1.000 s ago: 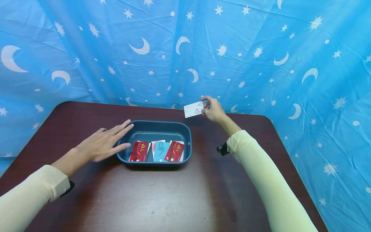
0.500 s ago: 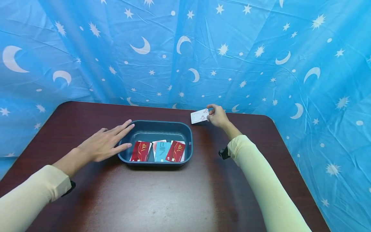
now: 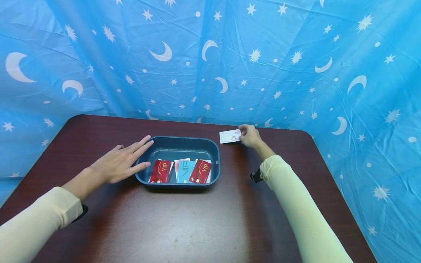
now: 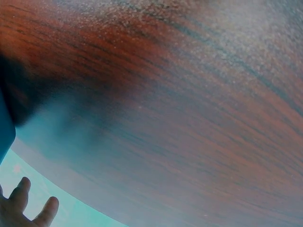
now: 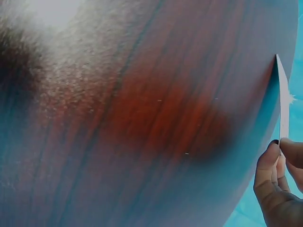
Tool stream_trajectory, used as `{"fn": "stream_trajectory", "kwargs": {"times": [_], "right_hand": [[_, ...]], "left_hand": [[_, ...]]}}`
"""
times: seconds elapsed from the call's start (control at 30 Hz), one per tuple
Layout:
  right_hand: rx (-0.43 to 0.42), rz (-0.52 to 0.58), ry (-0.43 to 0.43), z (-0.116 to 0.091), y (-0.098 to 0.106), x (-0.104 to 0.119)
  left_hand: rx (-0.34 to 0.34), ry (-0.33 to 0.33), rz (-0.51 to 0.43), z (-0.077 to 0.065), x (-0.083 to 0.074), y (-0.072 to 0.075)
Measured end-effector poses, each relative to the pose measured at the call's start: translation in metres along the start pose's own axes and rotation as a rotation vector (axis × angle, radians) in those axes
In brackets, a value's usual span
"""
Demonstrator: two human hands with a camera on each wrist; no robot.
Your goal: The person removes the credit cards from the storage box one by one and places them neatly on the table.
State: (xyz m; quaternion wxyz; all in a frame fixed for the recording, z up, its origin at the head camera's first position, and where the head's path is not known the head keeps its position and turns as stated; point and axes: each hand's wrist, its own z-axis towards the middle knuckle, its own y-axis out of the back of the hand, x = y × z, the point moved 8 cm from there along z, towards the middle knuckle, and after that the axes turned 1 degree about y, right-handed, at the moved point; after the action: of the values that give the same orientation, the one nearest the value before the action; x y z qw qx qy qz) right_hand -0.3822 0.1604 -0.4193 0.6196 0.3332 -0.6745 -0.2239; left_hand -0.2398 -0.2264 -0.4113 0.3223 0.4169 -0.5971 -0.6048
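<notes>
My right hand (image 3: 251,136) pinches a white card (image 3: 229,136) with a small reddish print by its right end, low over the far part of the table. In the right wrist view, the card (image 5: 283,104) shows edge-on between thumb and fingertips. At the left end of a dark blue rectangular tray (image 3: 177,185), my left hand (image 3: 119,163) lies with fingers straight and spread, fingertips at the rim. Inside the tray are a red VIP card (image 3: 161,171), a light blue card (image 3: 184,172) and another red VIP card (image 3: 200,171), with white cards partly hidden beneath.
The dark brown wooden table (image 3: 184,226) has a glossy top with rounded far corners. Behind it hangs a blue curtain (image 3: 184,54) with white moons and stars, close to the table's far and right edges.
My right hand has moved right and down toward the tabletop, carrying the white card with it. The left hand and the tray keep their places.
</notes>
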Motion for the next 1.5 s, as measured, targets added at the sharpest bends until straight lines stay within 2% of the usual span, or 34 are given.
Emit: {"fn": "stream_trajectory", "kwargs": {"times": [0.2,0.53,0.9,1.5], "right_hand": [[-0.012,-0.008,-0.049,-0.002,-0.003,-0.011],[-0.01,-0.044,-0.073,-0.004,-0.003,-0.018],[-0.032,-0.141,-0.045,-0.003,-0.005,-0.013],[-0.007,-0.21,-0.012,-0.001,-0.01,-0.014]], "left_hand": [[-0.002,0.0,-0.004,0.001,0.0,0.0],[-0.004,-0.002,0.004,0.0,0.0,0.0],[-0.006,0.001,0.009,0.0,0.0,0.001],[-0.005,0.005,0.005,0.0,0.001,0.0]]}}
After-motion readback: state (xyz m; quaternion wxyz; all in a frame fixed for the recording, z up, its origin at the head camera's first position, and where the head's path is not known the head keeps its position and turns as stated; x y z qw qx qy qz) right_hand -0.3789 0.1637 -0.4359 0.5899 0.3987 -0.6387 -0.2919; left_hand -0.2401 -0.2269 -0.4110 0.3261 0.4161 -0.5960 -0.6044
